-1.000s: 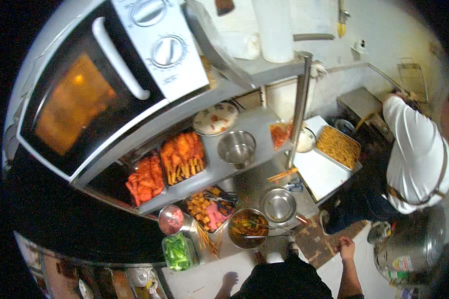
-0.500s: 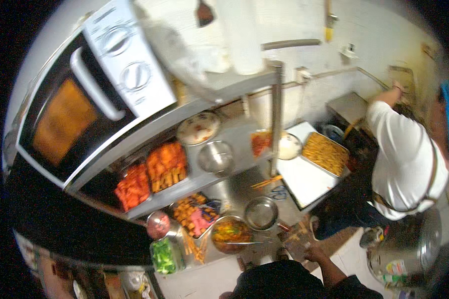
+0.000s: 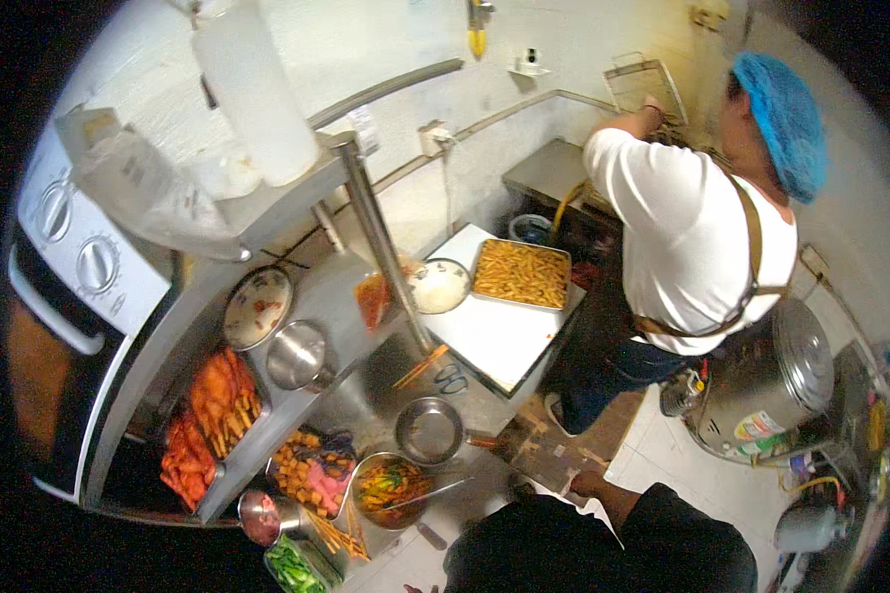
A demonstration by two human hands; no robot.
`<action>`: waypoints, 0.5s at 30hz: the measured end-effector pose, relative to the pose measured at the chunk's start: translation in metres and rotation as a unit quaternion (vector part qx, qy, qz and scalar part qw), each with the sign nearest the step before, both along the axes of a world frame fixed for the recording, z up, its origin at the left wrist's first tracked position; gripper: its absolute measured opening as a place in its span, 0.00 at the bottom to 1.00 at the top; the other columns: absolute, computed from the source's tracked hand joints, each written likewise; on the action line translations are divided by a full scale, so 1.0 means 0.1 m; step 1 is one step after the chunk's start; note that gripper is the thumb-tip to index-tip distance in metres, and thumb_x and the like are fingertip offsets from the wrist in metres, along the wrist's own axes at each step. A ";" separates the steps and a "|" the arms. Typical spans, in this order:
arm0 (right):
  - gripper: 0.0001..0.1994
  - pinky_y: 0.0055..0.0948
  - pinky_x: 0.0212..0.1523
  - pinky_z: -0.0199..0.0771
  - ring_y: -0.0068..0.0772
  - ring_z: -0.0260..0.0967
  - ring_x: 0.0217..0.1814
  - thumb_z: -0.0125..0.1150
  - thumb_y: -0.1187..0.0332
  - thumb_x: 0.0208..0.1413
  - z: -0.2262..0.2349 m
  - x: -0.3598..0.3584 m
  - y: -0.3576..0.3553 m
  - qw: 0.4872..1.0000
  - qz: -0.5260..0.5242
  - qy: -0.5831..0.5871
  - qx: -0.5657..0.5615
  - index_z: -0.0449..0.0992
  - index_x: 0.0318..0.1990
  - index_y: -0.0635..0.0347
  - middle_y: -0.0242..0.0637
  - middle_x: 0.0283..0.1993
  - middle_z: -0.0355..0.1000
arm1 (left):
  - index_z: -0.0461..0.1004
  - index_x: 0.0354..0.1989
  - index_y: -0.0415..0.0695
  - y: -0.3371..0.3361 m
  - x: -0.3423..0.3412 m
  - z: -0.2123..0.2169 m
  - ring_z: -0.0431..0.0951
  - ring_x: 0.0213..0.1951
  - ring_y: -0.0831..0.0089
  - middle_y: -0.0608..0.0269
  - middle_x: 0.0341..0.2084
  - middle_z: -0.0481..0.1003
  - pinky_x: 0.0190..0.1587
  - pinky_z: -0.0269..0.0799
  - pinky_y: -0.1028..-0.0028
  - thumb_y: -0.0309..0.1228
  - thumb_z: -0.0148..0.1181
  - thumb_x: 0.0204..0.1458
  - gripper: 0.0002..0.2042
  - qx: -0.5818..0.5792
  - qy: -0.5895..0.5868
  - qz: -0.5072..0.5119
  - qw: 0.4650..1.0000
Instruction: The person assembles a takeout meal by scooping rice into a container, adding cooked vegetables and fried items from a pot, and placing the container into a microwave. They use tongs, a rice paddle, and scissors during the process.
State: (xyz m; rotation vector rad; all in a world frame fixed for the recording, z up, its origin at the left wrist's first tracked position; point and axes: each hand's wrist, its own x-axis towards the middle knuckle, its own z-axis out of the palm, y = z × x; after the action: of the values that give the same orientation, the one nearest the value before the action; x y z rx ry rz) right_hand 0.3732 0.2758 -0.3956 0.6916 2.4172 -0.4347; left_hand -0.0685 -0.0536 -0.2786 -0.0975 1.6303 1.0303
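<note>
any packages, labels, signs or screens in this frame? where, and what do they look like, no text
Label: on the side of the big steel drum at right, rounded patch, white with green and red.
Tag: hangs at the steel shelf's corner, top centre, small pale rectangle.
Clear plastic bag: on the shelf beside the white oven, crumpled, see-through.
No screens or signs show.

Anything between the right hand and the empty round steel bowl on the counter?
Nothing upright that I can see. The right hand sits at the edge of a dark brown wooden board, and only that flat board lies between it and the empty round steel bowl.
</note>
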 end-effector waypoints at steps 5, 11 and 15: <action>0.09 0.49 0.42 0.81 0.47 0.79 0.44 0.59 0.64 0.54 0.36 -0.07 -0.25 0.999 -0.013 0.011 -0.036 0.83 0.39 0.51 0.38 0.44 0.80 | 0.77 0.53 0.41 0.07 -0.09 -0.03 0.81 0.48 0.67 0.58 0.45 0.81 0.51 0.78 0.65 0.39 0.60 0.57 0.19 0.003 -0.014 -0.023 1.000; 0.10 0.45 0.49 0.81 0.48 0.77 0.47 0.59 0.66 0.60 0.98 -0.08 -0.08 0.787 -0.356 -0.005 -0.504 0.80 0.46 0.55 0.45 0.47 0.78 | 0.76 0.54 0.41 -0.19 -0.11 0.00 0.80 0.48 0.67 0.58 0.47 0.81 0.51 0.77 0.65 0.39 0.60 0.57 0.20 0.018 -0.028 -0.017 0.999; 0.24 0.42 0.47 0.82 0.41 0.72 0.54 0.60 0.59 0.62 1.77 -0.17 0.13 0.724 -0.359 -0.154 -0.569 0.71 0.66 0.47 0.44 0.52 0.75 | 0.75 0.55 0.41 -0.68 -0.03 0.54 0.80 0.47 0.66 0.58 0.47 0.81 0.51 0.77 0.65 0.38 0.60 0.57 0.20 0.042 -0.042 -0.010 0.998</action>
State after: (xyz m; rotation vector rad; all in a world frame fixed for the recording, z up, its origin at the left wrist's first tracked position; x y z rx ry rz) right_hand 0.3567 0.2892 -0.2187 0.9267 1.0568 -1.7357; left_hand -0.0717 -0.1218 -0.2241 -0.0670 1.5072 1.0636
